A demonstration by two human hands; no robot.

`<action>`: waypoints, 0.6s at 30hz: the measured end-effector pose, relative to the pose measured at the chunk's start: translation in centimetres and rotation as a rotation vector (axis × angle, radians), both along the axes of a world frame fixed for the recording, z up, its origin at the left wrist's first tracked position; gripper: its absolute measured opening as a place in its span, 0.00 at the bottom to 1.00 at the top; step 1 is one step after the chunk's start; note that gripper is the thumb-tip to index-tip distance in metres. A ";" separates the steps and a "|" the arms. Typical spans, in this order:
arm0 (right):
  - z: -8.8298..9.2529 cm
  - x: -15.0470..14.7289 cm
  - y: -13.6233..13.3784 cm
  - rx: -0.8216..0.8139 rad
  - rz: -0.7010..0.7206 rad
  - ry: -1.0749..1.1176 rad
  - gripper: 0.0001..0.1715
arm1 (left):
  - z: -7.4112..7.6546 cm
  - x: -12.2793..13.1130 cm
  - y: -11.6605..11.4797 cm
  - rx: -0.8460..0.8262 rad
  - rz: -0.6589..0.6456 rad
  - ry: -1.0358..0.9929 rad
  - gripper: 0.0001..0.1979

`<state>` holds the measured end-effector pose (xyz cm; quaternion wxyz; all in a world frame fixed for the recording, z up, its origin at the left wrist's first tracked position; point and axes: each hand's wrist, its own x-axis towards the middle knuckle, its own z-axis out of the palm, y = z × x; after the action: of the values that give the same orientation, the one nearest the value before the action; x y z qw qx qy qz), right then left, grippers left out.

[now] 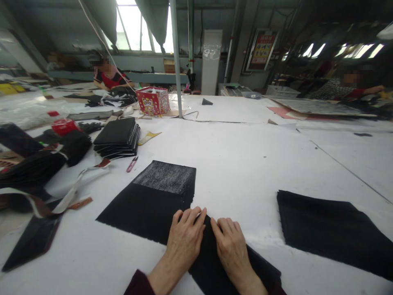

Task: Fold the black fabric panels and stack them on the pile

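Note:
My left hand lies flat, fingers together and stretched forward, on a stack of black fabric pieces in front of me. My right hand rests beside it on the same black cloth, fingers also extended and pressing down near the cloth's far corner. The fingertips of both hands almost meet. A greyish, lighter piece lies at the far end of this stack. A second stack of black fabric lies to the right, apart from my hands.
On the white table a pile of folded black pieces, pink snips, scraps and dark bundles sit at left. A red box and a metal pole stand farther back. Other people work at the far left and far right.

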<state>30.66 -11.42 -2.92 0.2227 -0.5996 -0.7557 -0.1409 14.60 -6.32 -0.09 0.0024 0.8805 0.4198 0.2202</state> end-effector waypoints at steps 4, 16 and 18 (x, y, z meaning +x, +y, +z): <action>0.2 -0.1 -0.2 -0.023 -0.017 0.018 0.19 | 0.4 0.0 -0.2 0.045 -0.116 0.097 0.20; -0.5 3.0 -2.9 -0.027 0.035 0.278 0.17 | 0.9 0.4 -0.8 0.042 -0.209 0.274 0.25; -0.5 3.2 -3.3 -0.021 0.041 0.271 0.17 | 1.1 0.5 -0.8 0.049 -0.225 0.292 0.25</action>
<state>33.83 -14.75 -3.45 0.3192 -0.5998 -0.7323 -0.0460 15.09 -7.13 1.03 -0.0555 0.9443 0.3091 0.0984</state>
